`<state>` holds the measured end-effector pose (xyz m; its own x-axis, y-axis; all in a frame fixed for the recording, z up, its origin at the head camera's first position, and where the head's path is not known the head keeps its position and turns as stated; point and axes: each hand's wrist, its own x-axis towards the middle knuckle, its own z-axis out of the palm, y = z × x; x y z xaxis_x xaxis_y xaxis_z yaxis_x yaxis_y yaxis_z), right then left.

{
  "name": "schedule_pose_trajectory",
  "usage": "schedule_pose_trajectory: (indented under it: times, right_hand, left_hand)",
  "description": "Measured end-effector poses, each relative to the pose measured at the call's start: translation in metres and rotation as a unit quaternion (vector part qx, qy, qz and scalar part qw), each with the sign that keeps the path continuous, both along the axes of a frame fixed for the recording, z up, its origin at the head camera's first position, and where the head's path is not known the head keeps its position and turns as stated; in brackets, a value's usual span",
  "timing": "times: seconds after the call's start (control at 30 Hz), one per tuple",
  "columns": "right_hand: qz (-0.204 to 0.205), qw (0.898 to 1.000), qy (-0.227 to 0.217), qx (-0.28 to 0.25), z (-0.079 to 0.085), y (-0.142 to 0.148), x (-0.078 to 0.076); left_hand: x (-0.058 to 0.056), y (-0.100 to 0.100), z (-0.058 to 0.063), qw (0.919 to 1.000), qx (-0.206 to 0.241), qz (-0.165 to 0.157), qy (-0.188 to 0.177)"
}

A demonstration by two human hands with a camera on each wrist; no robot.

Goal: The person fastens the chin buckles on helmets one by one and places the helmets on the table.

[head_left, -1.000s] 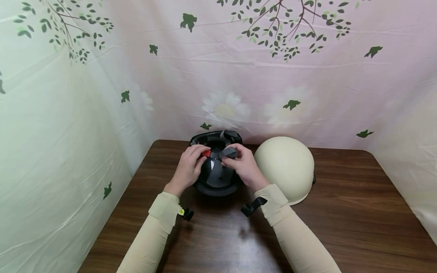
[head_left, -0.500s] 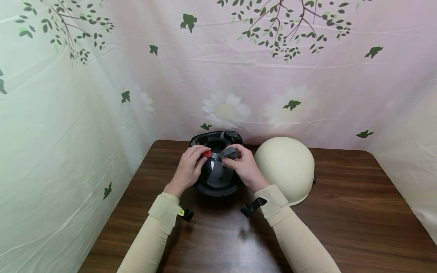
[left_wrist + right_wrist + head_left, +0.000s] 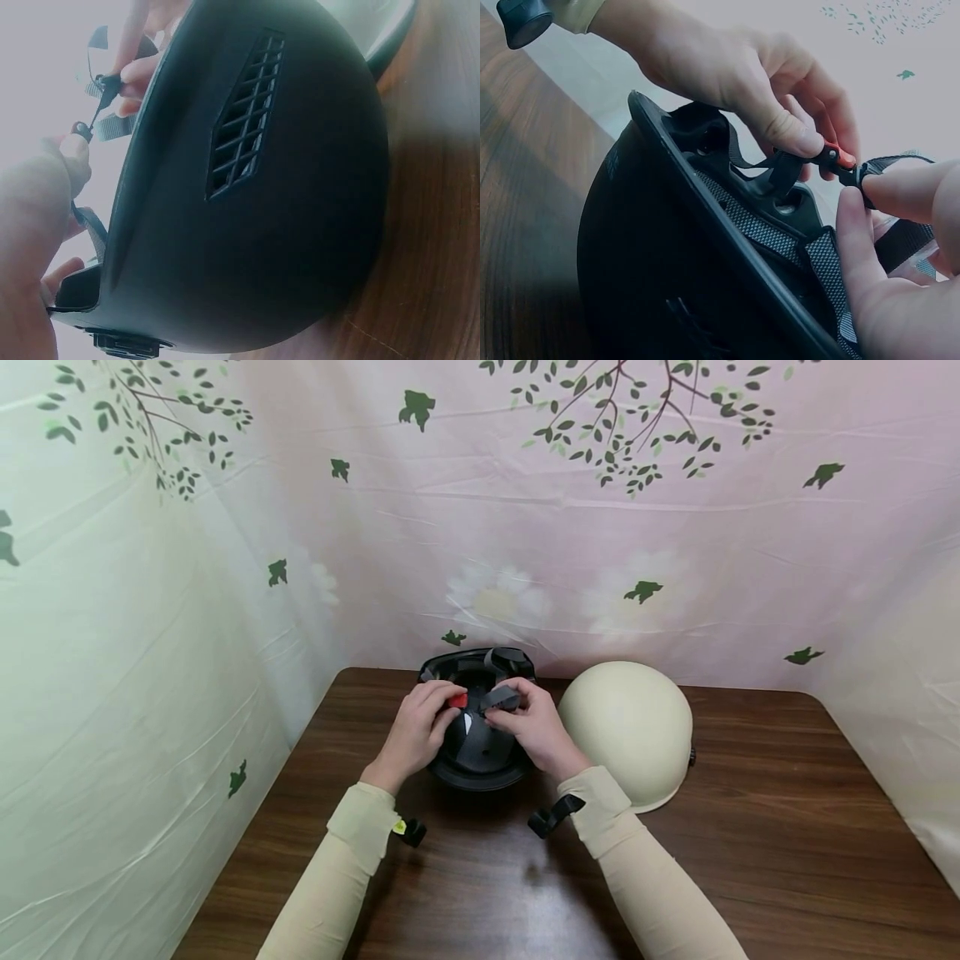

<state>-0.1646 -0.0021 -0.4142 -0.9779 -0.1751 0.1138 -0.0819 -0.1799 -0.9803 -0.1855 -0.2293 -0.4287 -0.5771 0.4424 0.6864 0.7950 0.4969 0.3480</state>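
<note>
A black helmet (image 3: 483, 758) lies upside down on the table, its padded inside facing up. Over its opening my left hand (image 3: 411, 727) pinches the red-and-black buckle half (image 3: 842, 156) between thumb and fingers. My right hand (image 3: 536, 727) pinches the black mating buckle piece (image 3: 853, 177), with a grey chin strap (image 3: 501, 697) looping up from its fingers. In the right wrist view the two buckle pieces meet end to end. The left wrist view shows the helmet's vented outer side (image 3: 315, 165), which hides part of the right hand.
A cream helmet (image 3: 626, 727) stands dome-up just right of the black one, beside my right wrist. The brown wooden table (image 3: 780, 827) ends at a printed cloth backdrop (image 3: 555, 552) behind both helmets. Black wrist cameras (image 3: 557, 815) hang below the cuffs.
The left hand has shifted slightly right with the red buckle half, narrowing the space between my hands. The right hand and both helmets stay nearly where they were.
</note>
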Motion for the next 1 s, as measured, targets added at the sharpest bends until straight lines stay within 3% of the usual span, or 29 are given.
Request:
schedule_pose_trajectory:
  times: [0.53,1.0]
  right_hand:
    - [0.016,0.999,0.009,0.038,0.0010,0.0015,0.0001]
    - [0.029,0.999,0.011,0.023,0.0015,0.0006,0.0011]
  left_hand:
    - [-0.0019,0.0003,0.0010,0.9998,-0.005,-0.018,0.008]
    - [-0.0019,-0.0003,0.0003,0.9994,0.000,-0.035,-0.003]
